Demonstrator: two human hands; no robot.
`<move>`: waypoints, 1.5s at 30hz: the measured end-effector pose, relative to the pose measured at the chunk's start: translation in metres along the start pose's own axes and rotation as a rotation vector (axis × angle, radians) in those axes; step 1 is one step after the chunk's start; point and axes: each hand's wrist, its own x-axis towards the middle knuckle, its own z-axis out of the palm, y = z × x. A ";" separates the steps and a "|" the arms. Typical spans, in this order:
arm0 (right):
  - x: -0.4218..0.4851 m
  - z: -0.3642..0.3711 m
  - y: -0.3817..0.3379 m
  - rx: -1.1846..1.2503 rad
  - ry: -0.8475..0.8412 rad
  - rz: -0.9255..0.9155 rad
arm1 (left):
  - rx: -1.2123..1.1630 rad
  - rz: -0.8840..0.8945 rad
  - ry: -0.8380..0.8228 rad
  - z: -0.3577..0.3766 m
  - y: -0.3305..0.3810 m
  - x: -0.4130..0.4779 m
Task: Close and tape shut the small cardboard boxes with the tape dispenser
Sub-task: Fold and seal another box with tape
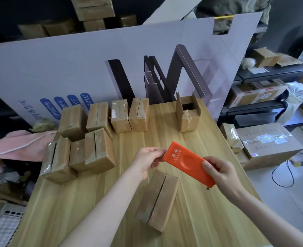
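An orange tape dispenser (186, 162) hangs above the wooden table (197, 139). My right hand (218, 173) grips its near end, and my left hand (148, 161) pinches at its toothed far end, where clear tape would be; I cannot make out the tape itself. Just below the hands lies a small cardboard box (158, 198) with its flaps closed and an open seam along the top. Several taped small boxes (97, 150) crowd the table's left and back. One small box with raised flaps (188, 114) stands open at the back right.
A large white cardboard sheet (75, 68) leans behind the table. A pink cloth (20, 143) lies off the left edge. Bigger cartons (266, 145) sit on the floor to the right, and shelves (265, 104) hold more parcels.
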 end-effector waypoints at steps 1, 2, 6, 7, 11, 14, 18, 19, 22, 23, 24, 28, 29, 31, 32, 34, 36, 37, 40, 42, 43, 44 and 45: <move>0.002 0.001 -0.003 -0.008 -0.002 -0.005 | 0.002 -0.013 0.014 0.000 0.003 0.002; 0.004 0.002 -0.006 -0.020 -0.004 -0.014 | 0.009 -0.014 0.040 0.000 0.006 0.003; 0.013 0.007 -0.015 -0.097 -0.008 -0.034 | 0.142 0.067 0.181 0.000 0.014 0.014; 0.015 0.008 -0.015 -0.114 -0.011 -0.029 | 0.193 0.092 0.200 0.000 0.014 0.017; 0.013 -0.011 -0.010 -0.201 -0.019 -0.007 | 0.256 0.110 0.276 -0.012 0.014 0.027; 0.001 -0.047 0.002 -0.207 -0.018 0.058 | 0.249 0.063 0.357 -0.039 0.005 0.034; -0.008 -0.066 0.029 -0.444 -0.055 0.098 | 0.269 -0.023 0.371 -0.038 -0.031 0.040; -0.007 -0.065 0.034 -0.507 -0.070 0.107 | 0.260 -0.048 0.376 -0.034 -0.040 0.042; -0.001 -0.063 0.043 -0.588 -0.086 0.132 | 0.225 -0.093 0.405 -0.028 -0.058 0.050; 0.001 -0.062 0.044 -0.609 -0.096 0.145 | 0.219 -0.100 0.412 -0.027 -0.062 0.053; 0.003 -0.060 0.044 -0.629 -0.106 0.161 | 0.220 -0.108 0.416 -0.026 -0.064 0.055; 0.013 -0.055 0.050 -0.720 -0.125 0.225 | 0.237 -0.133 0.418 -0.022 -0.075 0.064; 0.015 -0.054 0.052 -0.757 -0.122 0.229 | 0.239 -0.144 0.416 -0.022 -0.078 0.065; 0.020 -0.052 0.056 -0.822 -0.127 0.223 | 0.239 -0.165 0.416 -0.022 -0.085 0.066; 0.021 -0.051 0.058 -0.847 -0.134 0.218 | 0.237 -0.172 0.415 -0.022 -0.088 0.066; 0.022 -0.048 0.063 -0.898 -0.150 0.224 | 0.234 -0.189 0.406 -0.020 -0.095 0.066; 0.022 -0.045 0.067 -0.927 -0.156 0.248 | 0.225 -0.199 0.401 -0.018 -0.102 0.068; 0.022 -0.044 0.069 -0.938 -0.158 0.260 | 0.218 -0.203 0.405 -0.017 -0.106 0.071; 0.022 -0.034 0.071 -0.996 -0.178 0.252 | 0.236 -0.181 0.454 -0.013 -0.114 0.073; 0.023 -0.021 0.071 -1.064 -0.195 0.218 | 0.288 -0.150 0.485 -0.009 -0.121 0.073; 0.023 -0.013 0.069 -1.106 -0.193 0.193 | 0.322 -0.141 0.492 -0.005 -0.125 0.072; 0.023 -0.006 0.067 -1.144 -0.183 0.168 | 0.373 -0.148 0.486 -0.002 -0.128 0.071; 0.024 -0.001 0.065 -1.175 -0.167 0.143 | 0.420 -0.162 0.481 0.000 -0.131 0.070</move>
